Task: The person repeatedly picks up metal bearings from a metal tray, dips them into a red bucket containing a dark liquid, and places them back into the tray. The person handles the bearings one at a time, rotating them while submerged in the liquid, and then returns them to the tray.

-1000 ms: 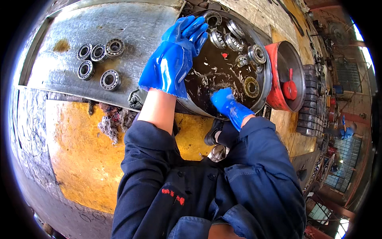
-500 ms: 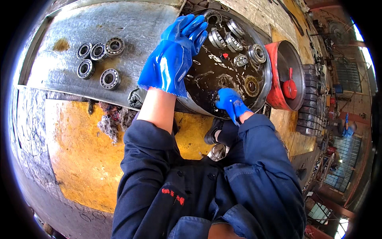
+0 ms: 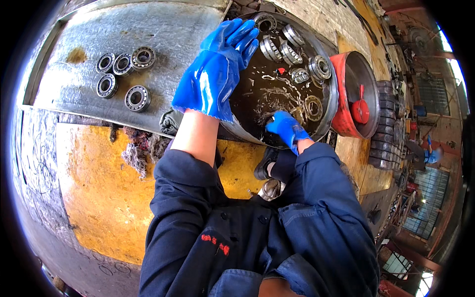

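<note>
My left hand point(image 3: 215, 74), in a blue glove, lies flat with its fingers stretched out on the left rim of a round metal basin point(image 3: 332, 106) of dark oily liquid. It holds nothing. My right hand point(image 3: 287, 127), also in a blue glove, is curled down in the liquid at the basin's near side. Its fingertips are at a greyish tangled patch point(image 3: 268, 118), and what they grip is hidden. Several steel roller bearings point(image 3: 292, 52) lie in the far part of the basin. One ring-shaped bearing point(image 3: 312, 107) lies just right of my right hand.
Several clean bearings point(image 3: 123, 74) sit on a grey metal sheet point(image 3: 163, 34) at the left. A wad of fibrous waste point(image 3: 141, 148) lies on the yellow surface point(image 3: 94, 188). A red round tub point(image 3: 358, 99) stands right of the basin, beside a stack of dark rings point(image 3: 383, 123).
My right hand has shifted a little within the liquid near the basin's front rim. My left hand stays on the rim.
</note>
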`<state>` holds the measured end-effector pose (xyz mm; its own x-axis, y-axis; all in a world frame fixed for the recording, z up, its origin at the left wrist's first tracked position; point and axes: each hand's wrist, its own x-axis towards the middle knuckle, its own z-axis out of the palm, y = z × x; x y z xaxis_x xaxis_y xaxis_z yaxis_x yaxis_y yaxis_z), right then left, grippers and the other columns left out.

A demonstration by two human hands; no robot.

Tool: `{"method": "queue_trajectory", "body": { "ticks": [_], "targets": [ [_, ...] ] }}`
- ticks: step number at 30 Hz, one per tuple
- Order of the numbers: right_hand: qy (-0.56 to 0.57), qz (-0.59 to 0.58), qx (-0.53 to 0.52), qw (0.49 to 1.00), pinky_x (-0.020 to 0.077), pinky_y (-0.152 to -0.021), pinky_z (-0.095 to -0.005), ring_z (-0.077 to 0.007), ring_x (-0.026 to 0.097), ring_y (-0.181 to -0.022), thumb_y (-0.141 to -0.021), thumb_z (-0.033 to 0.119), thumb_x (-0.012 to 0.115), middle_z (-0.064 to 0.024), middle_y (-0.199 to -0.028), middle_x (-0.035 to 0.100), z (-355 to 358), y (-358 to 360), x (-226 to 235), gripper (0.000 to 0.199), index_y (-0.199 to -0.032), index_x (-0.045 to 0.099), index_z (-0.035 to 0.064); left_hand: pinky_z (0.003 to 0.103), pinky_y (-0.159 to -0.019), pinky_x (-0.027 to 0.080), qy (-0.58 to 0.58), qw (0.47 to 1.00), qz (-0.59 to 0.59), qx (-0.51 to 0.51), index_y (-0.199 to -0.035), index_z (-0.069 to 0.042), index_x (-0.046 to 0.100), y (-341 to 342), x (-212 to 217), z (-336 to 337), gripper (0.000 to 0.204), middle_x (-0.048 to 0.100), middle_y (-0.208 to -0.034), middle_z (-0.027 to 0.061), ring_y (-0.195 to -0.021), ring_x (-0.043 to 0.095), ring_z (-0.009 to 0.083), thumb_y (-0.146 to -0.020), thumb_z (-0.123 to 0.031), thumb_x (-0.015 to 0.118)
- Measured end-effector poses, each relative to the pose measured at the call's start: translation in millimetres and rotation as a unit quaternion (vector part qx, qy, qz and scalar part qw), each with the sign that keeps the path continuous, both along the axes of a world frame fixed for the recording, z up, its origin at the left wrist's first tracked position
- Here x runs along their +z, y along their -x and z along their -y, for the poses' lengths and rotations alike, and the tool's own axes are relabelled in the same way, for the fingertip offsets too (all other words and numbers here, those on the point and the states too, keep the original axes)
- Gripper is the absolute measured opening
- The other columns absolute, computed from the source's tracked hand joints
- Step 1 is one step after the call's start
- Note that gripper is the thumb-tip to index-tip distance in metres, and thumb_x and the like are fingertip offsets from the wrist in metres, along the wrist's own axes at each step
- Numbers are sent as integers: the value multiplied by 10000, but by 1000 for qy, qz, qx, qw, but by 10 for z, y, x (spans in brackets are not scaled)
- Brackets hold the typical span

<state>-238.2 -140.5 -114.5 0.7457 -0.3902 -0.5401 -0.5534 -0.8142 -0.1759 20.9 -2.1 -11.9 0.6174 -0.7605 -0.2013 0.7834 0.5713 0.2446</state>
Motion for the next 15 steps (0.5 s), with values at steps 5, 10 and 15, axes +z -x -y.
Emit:
{"method": "queue_trajectory", "body": {
  "ticks": [5,10,15],
  "targets": [
    [78,-140,78,984,527,-812,-457,-347,694,-969,-816,290,641,-196,-1011,724,-158,-200,144,301,-980,742,58,425,-906,583,-21,999,-29,-9,-1302,-23,562,7,125,32,382,624,-1316,179,-1157,642,336,-1016,-266,494],
    [168,-146,319,921,524,-742,-433,-292,712,-916,-778,215,676,-108,-936,744,-191,-129,-84,174,-918,767,164,424,-901,586,-6,1000,-11,-9,-1302,-26,564,21,16,108,381,628,-1312,177,-1150,647,336,-1015,-267,494],
    [11,6,-38,999,534,-820,-492,-433,664,-946,-777,320,660,-255,-994,687,-4,46,-59,379,-990,714,10,422,-896,588,-5,1000,20,7,-1301,-29,566,-21,-69,55,380,632,-1307,175,-1143,652,336,-1013,-267,495]
  ]
}}
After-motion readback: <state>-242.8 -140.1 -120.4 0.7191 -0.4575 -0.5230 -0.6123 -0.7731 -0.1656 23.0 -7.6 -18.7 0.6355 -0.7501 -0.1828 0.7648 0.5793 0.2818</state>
